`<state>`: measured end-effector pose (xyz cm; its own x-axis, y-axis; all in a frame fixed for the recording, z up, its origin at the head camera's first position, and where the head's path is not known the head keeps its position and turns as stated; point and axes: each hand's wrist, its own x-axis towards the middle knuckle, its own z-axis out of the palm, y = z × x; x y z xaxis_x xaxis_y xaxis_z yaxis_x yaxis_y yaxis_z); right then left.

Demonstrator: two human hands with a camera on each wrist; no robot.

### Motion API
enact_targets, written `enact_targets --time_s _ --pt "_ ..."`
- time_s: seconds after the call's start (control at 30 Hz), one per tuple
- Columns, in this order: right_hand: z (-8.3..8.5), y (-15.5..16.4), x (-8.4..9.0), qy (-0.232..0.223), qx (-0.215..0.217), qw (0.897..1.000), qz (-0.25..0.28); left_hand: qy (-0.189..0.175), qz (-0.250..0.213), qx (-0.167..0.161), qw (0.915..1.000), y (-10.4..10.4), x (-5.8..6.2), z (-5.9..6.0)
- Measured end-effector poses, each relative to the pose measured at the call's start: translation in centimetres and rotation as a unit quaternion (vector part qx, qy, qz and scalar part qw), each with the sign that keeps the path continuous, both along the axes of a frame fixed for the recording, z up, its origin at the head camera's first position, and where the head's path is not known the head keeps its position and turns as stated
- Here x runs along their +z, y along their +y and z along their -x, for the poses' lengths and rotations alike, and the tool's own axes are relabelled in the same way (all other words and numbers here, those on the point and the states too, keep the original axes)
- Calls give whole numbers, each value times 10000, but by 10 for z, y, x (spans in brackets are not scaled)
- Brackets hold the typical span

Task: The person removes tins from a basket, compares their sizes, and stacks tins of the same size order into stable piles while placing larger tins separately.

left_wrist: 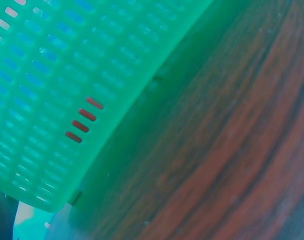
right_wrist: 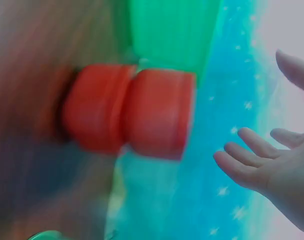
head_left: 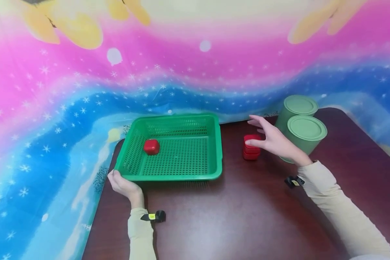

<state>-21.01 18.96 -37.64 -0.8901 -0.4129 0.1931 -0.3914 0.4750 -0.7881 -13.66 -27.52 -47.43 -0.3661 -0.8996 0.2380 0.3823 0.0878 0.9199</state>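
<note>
Left hand [head_left: 123, 185] gripped the green basket [head_left: 182, 173] corner; right hand [head_left: 274, 141], fingers spread wide, hovered beside stacked red blocks [head_left: 251, 151]

left sleeve [head_left: 139, 234]: long, soft, pale cream cloth, at the bottom of the head view, left of the middle. It ends at the wrist.
right sleeve [head_left: 338, 209]: same pale cream cloth, long, with soft folds. It runs from the lower right corner up to the wrist.
left wrist clip [head_left: 155, 216]: a small black thing with a yellow tag, just beside the sleeve end.
right wrist clip [head_left: 294, 182]: also small and black with a yellow tag, at the sleeve end.
left hand [head_left: 123, 185]: bare, no rings or glove.
right hand [head_left: 274, 139]: bare, no rings or glove.
</note>
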Motion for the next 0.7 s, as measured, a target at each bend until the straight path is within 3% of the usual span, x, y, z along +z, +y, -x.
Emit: enact_targets --time_s 0.23,0.7 --pt "15 -30 19 155 286 9995 9 -28 -33 -46 10000 2 0 2" --pt "27 -66 20 156 432 9989 -60 -93 87 -55 9999 0 -2 -3"
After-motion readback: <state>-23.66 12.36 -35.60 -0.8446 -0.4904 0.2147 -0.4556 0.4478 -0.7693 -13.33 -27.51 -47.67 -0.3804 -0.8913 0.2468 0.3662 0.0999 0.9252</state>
